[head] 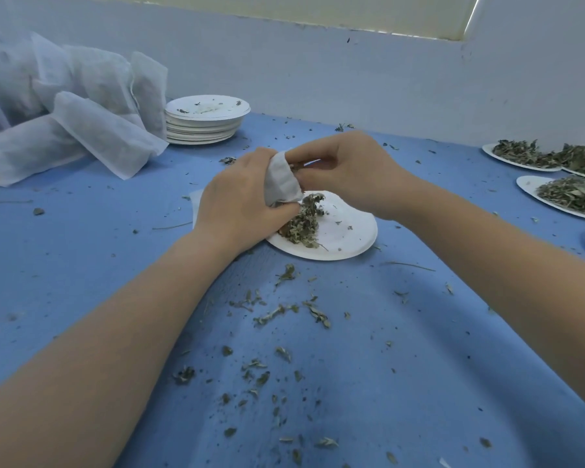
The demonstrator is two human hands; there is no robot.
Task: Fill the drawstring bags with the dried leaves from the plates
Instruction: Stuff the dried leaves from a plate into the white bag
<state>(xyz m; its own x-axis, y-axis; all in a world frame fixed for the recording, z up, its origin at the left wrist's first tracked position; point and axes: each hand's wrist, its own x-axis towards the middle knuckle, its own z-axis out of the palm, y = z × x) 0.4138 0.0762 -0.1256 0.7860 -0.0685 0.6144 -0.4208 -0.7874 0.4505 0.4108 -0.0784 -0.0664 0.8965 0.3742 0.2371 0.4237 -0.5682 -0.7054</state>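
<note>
- The drawstring bag (282, 179) sits bunched between your two hands, just above the near-left part of the white plate (348, 231), mouth turned toward the leaves.
- Your left hand (240, 194) grips the bag's body, fingers curled round the cloth, and its lower fingers touch the pile of dried leaves (303, 221).
- Your right hand (345, 167) pinches the bag's upper rim with curled fingers; whether it also holds leaves you cannot tell from here.
- The step in hand looks like stuffing this plate's pile into the bag — roughly half the plate is already bare.
- To do it well, keep the mouth stretched wide with the right hand and low over the plate, so anything that slips falls back on the plate and not on the blue table (81, 265).
- Gather the leaves in loose clumps and push them down gently; they look brittle and will likely crumble if squeezed.
- The loose leaf bits (284, 312) scattered on the table near you show how easily they spill — sweep the last crumbs toward the mouth rather than lifting them.
- Further out, filled bags (108, 136) lie heaped at the far left beside a stack of used plates (206, 119).
- At the right edge, full plates (568, 194) of leaves wait, well apart from your hands, so much of the task remains.
</note>
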